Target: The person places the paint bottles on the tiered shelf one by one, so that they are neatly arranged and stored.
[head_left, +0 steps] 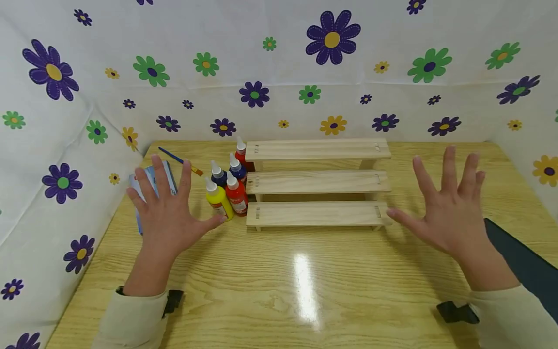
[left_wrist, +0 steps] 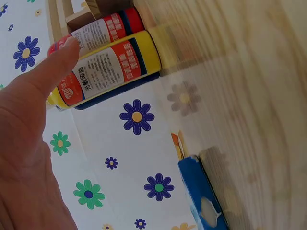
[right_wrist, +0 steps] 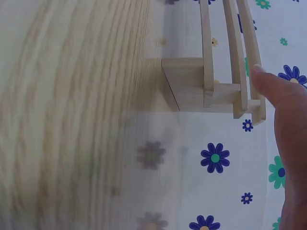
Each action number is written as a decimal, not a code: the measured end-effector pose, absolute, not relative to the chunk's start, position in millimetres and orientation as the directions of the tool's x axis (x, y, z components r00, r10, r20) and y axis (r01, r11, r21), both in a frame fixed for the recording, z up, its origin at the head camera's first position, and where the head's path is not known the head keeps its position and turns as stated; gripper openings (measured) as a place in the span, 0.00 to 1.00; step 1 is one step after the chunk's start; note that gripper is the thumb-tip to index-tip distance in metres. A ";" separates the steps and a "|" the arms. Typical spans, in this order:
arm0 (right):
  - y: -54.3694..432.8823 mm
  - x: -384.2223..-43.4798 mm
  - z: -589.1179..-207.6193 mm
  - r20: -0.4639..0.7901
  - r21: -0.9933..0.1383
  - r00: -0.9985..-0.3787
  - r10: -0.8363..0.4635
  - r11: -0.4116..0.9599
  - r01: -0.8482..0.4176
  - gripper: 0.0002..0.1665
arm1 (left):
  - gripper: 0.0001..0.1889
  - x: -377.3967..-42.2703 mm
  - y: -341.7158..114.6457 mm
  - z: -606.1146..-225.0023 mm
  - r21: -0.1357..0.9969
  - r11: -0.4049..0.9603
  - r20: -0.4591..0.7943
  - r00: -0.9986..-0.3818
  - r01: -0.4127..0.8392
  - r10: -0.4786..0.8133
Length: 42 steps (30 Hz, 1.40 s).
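Note:
My left hand (head_left: 167, 218) is held over the table with fingers spread and nothing in it. Its thumb overlaps the foot of a yellow paint bottle (head_left: 219, 199) in the head view. Beside that bottle stand a red paint bottle (head_left: 237, 195) and several more with white nozzle caps, dark blue and red. A three-tier wooden rack (head_left: 318, 213) stands right of them, its steps rising toward the back. On the far side of the rack, my right hand (head_left: 451, 218) is likewise spread and holds nothing, its thumb tip by the lowest step's right end in the head view.
A paintbrush (head_left: 180, 161) with a blue handle lies at the back left. Partly behind my left hand is a blue and white packet (head_left: 150, 177). A dark flat panel (head_left: 520, 261) lies at the right, partly under the sleeve. Flowered cloth (head_left: 287, 68) walls the table at the back and sides.

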State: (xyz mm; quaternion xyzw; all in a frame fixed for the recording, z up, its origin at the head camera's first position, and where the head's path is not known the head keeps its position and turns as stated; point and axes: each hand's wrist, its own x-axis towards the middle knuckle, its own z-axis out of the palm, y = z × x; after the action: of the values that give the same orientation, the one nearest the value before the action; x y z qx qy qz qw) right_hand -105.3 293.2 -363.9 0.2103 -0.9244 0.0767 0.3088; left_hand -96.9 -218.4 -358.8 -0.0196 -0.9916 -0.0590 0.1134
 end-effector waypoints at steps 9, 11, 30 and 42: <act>281.4 -98.8 -371.9 0.322 -0.640 -0.921 -0.220 0.666 -0.383 0.63 | 0.71 -96.2 -211.1 -360.7 0.412 0.899 0.278 -0.960 0.150 0.033; 276.8 -101.6 -373.5 0.300 -0.729 -0.933 -0.196 0.583 -0.357 0.63 | 0.68 -96.3 -208.4 -360.3 0.505 0.847 0.273 -0.962 0.168 0.028; 261.5 -111.5 -400.3 0.207 -0.977 -0.958 -0.198 0.003 -0.211 0.49 | 0.23 -99.9 -196.3 -358.6 0.952 0.304 0.049 -0.996 0.023 -0.078; 262.2 -117.5 -413.5 0.226 -0.973 -0.940 -0.256 -0.015 -0.230 0.47 | 0.21 -99.9 -201.4 -361.5 0.908 0.418 0.042 -0.994 -0.005 -0.104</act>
State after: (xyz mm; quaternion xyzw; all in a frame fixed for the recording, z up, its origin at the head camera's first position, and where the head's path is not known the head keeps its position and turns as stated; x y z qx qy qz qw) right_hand -117.5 262.2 -413.5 0.1734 -0.7017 0.6910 -0.0094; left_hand -99.9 -201.4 -361.5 0.0326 -0.8408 -0.5384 0.0460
